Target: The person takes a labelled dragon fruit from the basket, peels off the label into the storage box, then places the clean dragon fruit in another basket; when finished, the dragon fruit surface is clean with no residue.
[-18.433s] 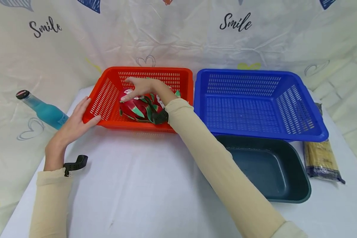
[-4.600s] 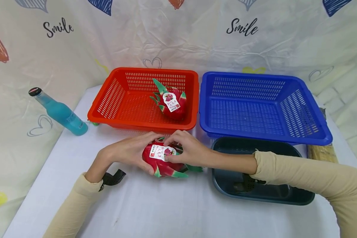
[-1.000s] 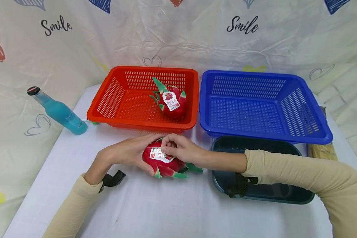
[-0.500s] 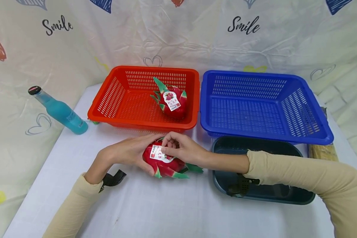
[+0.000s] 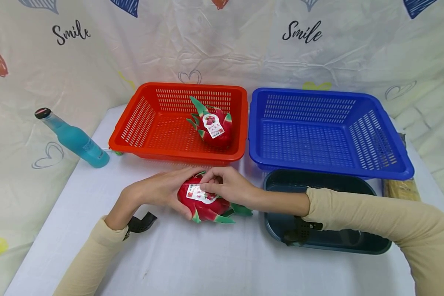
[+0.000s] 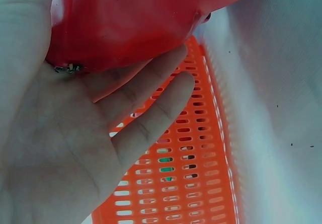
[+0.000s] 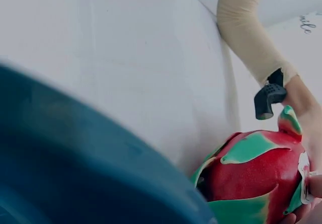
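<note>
A red dragon fruit (image 5: 206, 210) with green-tipped scales lies on the white table in front of the red basket (image 5: 177, 155). My left hand (image 5: 160, 190) grips its left end, thumb in front and fingers behind. In the left wrist view the palm (image 6: 55, 133) is against the fruit's end. My right hand (image 5: 232, 188) has curled fingers, its thumb and index finger pinching at the white sticker (image 5: 193, 191) on top. From the right wrist view, the sticker (image 7: 303, 171) stands partly off the skin at the fingertips. A second dragon fruit (image 5: 220, 139) with its own sticker lies inside the red basket.
A blue basket (image 5: 329, 167) stands to the right of the red one. Before it sits a dark green tub (image 5: 381, 244), under my right forearm. A yellowish packet (image 5: 401, 190) lies partly beneath the blue basket. A bottle of blue liquid (image 5: 79, 142) stands at the left.
Since the oldest frame, one dragon fruit has come out of the red basket onto the table. The right fingers have since drawn together at the sticker. Over the last second, barely any movement shows.
</note>
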A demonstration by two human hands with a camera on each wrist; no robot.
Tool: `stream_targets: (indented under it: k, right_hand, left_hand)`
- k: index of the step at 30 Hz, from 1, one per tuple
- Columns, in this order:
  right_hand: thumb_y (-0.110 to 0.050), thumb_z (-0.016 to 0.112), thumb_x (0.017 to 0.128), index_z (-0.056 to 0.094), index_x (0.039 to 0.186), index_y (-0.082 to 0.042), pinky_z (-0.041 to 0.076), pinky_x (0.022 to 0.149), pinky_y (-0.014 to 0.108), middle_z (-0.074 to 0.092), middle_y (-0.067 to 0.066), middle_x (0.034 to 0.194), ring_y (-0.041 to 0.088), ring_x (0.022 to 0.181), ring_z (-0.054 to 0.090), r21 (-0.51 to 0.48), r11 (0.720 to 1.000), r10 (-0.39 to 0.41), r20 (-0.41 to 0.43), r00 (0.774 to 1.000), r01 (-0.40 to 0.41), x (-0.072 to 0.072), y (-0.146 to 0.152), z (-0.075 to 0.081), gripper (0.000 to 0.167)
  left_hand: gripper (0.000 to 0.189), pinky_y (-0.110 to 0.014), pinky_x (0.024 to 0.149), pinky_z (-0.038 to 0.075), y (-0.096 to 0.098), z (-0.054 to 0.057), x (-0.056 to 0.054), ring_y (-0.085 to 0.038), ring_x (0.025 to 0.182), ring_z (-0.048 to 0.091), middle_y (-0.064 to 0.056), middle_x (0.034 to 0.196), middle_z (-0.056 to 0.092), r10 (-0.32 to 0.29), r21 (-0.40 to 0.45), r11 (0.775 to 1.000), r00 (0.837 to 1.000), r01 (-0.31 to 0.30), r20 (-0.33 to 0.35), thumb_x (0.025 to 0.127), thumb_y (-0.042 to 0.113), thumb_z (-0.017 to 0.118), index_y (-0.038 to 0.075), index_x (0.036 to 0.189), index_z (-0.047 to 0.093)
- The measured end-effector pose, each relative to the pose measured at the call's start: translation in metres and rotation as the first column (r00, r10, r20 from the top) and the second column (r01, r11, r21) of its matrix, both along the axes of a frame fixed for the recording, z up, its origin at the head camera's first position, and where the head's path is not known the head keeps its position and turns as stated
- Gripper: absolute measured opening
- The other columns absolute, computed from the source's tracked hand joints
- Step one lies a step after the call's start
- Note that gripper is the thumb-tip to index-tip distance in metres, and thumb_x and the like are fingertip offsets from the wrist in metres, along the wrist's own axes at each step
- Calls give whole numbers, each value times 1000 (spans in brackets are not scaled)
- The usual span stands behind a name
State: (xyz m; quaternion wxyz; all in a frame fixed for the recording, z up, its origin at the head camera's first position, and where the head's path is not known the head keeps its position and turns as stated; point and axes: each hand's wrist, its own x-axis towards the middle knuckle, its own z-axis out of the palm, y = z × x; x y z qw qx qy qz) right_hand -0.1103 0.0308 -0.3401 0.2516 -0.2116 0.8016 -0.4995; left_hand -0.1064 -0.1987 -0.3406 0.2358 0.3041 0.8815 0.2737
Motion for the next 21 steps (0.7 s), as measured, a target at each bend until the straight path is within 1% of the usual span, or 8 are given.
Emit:
stream_targets:
  k: [6,10,16,21]
  right_hand:
    - [-20,65,92,68,101,-12,49,71,23,60,3,89,16,85,55,6,1000,-9,-5,1000,9,1,-2,1,12]
    - [-20,65,93,67,99,-12,48,71,23,58,3,86,16,84,54,3,1000,-12,13,1000,12,0,-2,0,10]
    - [-21,65,93,66,100,-11,48,70,23,57,3,87,16,84,54,3,1000,-2,41,999,1,-1,-2,0,12]
    - [-21,64,93,65,102,-9,48,68,21,57,4,88,16,86,53,-11,1000,3,86,996,-2,-1,-2,1,14]
  left_hand:
    - [107,-25,89,52,1,0,0,-3,119,46,17,136,44,4,17,1000,1000,-4,11,64,61,82,41,149,22]
    - [106,-25,89,52,1,0,0,-3,120,46,17,136,44,6,21,1000,1000,-7,16,64,61,82,42,149,22]
    - [107,-25,90,52,1,1,0,-3,120,46,17,137,44,-1,5,1000,1000,1,-8,63,63,81,42,150,22]
    - [106,-26,89,52,1,1,1,-3,119,47,17,136,45,0,-4,1000,1000,-1,-24,63,63,80,40,150,24]
